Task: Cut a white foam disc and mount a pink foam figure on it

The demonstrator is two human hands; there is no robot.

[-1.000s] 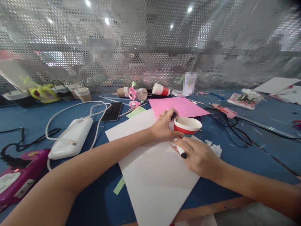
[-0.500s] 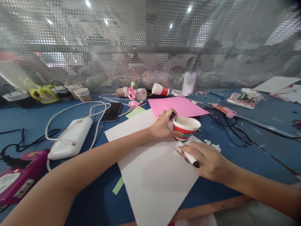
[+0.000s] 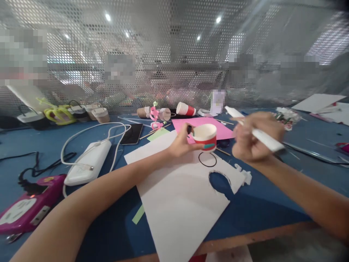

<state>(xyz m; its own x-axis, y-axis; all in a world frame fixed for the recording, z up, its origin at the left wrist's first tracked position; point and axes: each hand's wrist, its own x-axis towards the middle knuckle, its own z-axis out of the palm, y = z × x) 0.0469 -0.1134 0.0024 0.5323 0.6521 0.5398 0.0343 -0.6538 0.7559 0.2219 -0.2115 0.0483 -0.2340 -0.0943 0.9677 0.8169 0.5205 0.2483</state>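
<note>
The person's left hand [image 3: 181,143] is clamped on a small red-and-white paper cup [image 3: 205,137], thumb at the front of its wall and fingers wrapped round the back. The cup is upright and held in the air above the far right part of the big white sheet [image 3: 177,196], not touching it. Directly under the cup, a black circle [image 3: 207,159] is drawn on the sheet. Just nearer on the sheet's right side there is a ragged cut-out hole [image 3: 220,182] with the blue table [image 3: 272,196] showing through it.

The right hand [image 3: 249,142] is up in the air off the sheet's far right corner, blurred, its fingers closed round a white marker [image 3: 259,135] that slants across the hand. The two hands are apart, the marker hand just to the right of the cup.

Beyond the white sheet, a pink sheet [image 3: 199,123] lies flat, its near edge tucked behind the cup. Further back from the white sheet, a red-and-white cup [image 3: 185,108] lies on its side by the perforated metal screen [image 3: 174,65]. Left of the sheet's far corner lies a dark phone [image 3: 132,133], and further left a white power bank [image 3: 88,162] with its white cable looped over it. Well off the sheet's left side, at the table's near edge, is a magenta device [image 3: 29,207]. A pale green paper strip [image 3: 138,214] pokes out from under the sheet's left edge.
</note>
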